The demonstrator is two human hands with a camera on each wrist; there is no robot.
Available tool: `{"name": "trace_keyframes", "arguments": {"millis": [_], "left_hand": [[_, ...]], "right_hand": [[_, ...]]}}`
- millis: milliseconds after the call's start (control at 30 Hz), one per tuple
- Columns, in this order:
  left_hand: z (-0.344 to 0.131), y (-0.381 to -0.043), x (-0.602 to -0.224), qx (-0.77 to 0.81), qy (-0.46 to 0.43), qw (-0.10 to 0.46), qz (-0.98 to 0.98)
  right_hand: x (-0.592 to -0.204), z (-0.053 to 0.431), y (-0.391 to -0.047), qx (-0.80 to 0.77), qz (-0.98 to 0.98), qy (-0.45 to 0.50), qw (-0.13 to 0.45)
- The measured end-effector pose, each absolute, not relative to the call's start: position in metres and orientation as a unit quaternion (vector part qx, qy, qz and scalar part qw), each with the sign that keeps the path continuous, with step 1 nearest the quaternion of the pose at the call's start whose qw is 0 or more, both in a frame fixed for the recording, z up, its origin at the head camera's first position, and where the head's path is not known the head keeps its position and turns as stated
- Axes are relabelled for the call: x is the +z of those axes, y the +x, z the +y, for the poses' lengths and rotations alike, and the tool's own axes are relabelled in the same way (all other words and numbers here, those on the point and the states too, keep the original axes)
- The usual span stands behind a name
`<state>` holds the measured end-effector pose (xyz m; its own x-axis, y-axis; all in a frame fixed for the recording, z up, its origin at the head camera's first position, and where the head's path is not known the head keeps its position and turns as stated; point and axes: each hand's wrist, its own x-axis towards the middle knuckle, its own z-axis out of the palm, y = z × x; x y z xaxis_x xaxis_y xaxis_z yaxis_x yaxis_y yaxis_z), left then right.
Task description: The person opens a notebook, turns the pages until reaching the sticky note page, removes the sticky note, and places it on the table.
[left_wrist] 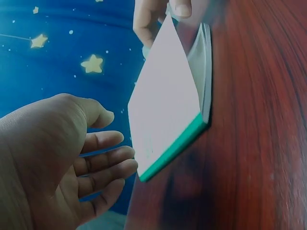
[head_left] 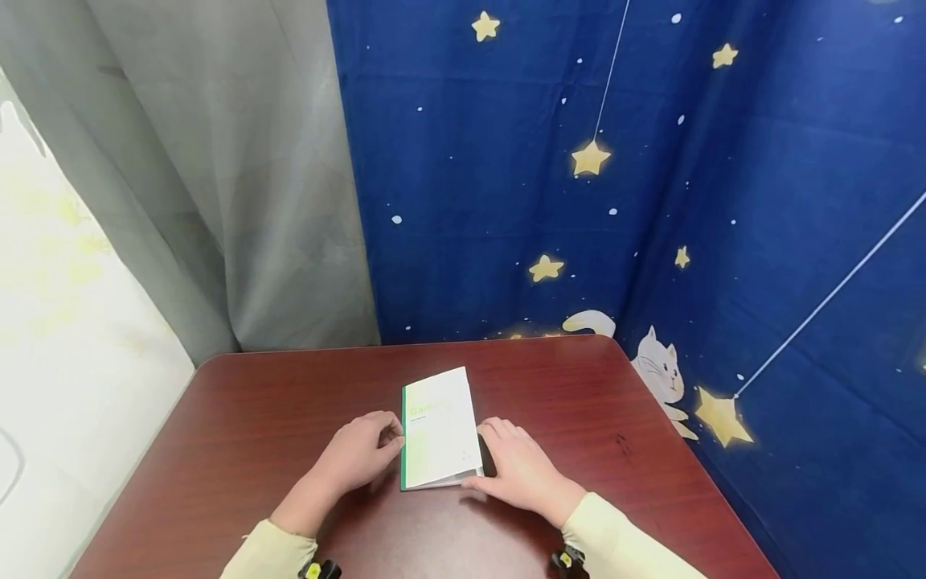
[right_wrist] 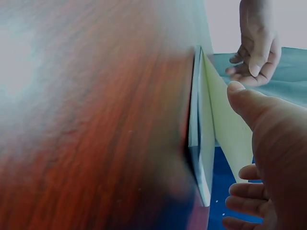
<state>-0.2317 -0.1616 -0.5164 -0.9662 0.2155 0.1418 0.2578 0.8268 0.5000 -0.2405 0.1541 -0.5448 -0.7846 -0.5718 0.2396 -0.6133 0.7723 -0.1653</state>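
Note:
A thin white notebook (head_left: pixel 439 426) with a green spine (left_wrist: pixel 170 148) and pale yellow-green lettering lies on the table. Its front cover (right_wrist: pixel 228 115) is raised at the right side, with pages (right_wrist: pixel 195 110) showing beneath. My right hand (head_left: pixel 517 466) is at the raised side, thumb by the near corner and fingers along the right edge, spread apart in the right wrist view. By the spine is my left hand (head_left: pixel 365 450), its fingers loosely bent and holding nothing; the left wrist view shows its fingertips (left_wrist: pixel 127 165) right beside the spine's end.
The reddish-brown table (head_left: pixel 275 402) has rounded far corners. Behind it hang a grey curtain (head_left: pixel 289 177) and a blue curtain (head_left: pixel 477 161) with stars and a white cat. A bright white surface (head_left: pixel 65 322) is at the left. Both wrists wear small black devices (head_left: pixel 567 559).

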Motion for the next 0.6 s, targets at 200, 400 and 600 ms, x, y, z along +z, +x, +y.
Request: {"name": "trace_keyframes", "arguments": {"millis": [200, 400, 600], "left_hand": [[-0.150, -0.232, -0.510, -0.277, -0.141, 0.050, -0.949], [-0.144, -0.231, -0.507, -0.284, -0.146, 0.060, -0.946], [-0.138, -0.234, -0.505, -0.294, -0.151, 0.065, -0.941]], "right_hand": [[-0.535, 0.148, -0.241, 0.112, -0.932, 0.326, 0.114], [-0.522, 0.140, -0.240, 0.112, -0.927, 0.334, 0.125], [-0.513, 0.134, -0.240, 0.118, -0.926, 0.336, 0.127]]}}
